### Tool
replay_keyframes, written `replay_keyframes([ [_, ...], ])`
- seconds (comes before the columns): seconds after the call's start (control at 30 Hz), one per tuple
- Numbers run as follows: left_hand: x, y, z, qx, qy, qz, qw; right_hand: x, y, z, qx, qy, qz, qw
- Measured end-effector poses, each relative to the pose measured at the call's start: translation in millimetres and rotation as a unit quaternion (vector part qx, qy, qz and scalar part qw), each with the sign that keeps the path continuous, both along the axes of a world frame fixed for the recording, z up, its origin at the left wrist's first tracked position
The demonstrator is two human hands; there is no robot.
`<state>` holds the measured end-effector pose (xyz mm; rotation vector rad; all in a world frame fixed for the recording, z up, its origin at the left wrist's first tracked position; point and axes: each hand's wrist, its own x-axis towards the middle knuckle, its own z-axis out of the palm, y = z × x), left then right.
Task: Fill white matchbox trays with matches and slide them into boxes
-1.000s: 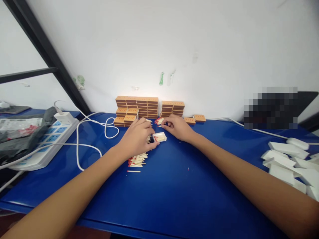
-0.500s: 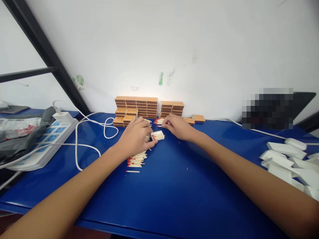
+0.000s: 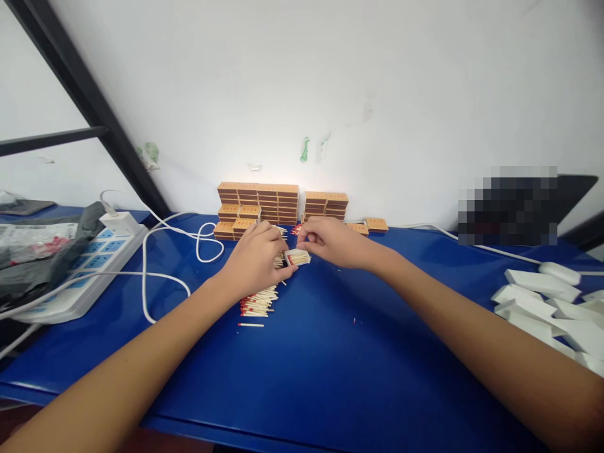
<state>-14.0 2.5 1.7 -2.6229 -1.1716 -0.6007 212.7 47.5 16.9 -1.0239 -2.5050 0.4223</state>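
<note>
My left hand (image 3: 258,255) is closed around the left end of a small white matchbox tray (image 3: 306,260), its thumb along the near side. Red-tipped matches (image 3: 296,257) lie inside the tray. My right hand (image 3: 330,240) is pinched just above the tray's far edge; whatever its fingertips hold is too small to make out. Behind that hand a second bunch of matches (image 3: 296,230) is partly covered. A heap of loose matches (image 3: 258,303) spreads beneath and in front of my left hand, with one single match (image 3: 251,325) apart from it.
Stacked orange matchboxes (image 3: 278,202) stand against the wall, with a shorter stack (image 3: 326,204) beside them. White trays (image 3: 533,314) are piled on the right of the blue table (image 3: 302,377). A power strip (image 3: 94,270) and white cables (image 3: 144,283) lie on the left.
My right hand has moved slightly left and toward me, from the far bunch of matches to above the tray. My left hand and the tray have stayed in place.
</note>
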Motion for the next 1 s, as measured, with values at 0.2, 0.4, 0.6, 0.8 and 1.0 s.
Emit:
replay_keyframes([
  [0.2,1.4,-1.7,2.8,-0.009,0.005,0.004,1.0,10.5,4.9,1.2,-0.073,-0.07,0.002,0.995],
  [0.4,2.0,-1.6,2.8,-0.012,0.002,0.0,1.0,4.4,2.1,-1.7,-0.069,-0.073,-0.009,0.995],
  [0.6,2.1,-1.6,2.5,-0.015,0.005,-0.002,1.0,6.5,4.9,-2.2,-0.092,-0.077,-0.016,0.993],
  [0.8,2.1,-2.5,3.6,-0.021,0.006,0.001,1.0,9.1,3.5,4.5,-0.094,-0.068,-0.02,0.993],
  [1.0,3.1,-2.7,3.4,-0.024,0.005,-0.003,1.0,5.5,2.4,-1.0,-0.1,-0.041,0.026,0.994],
])
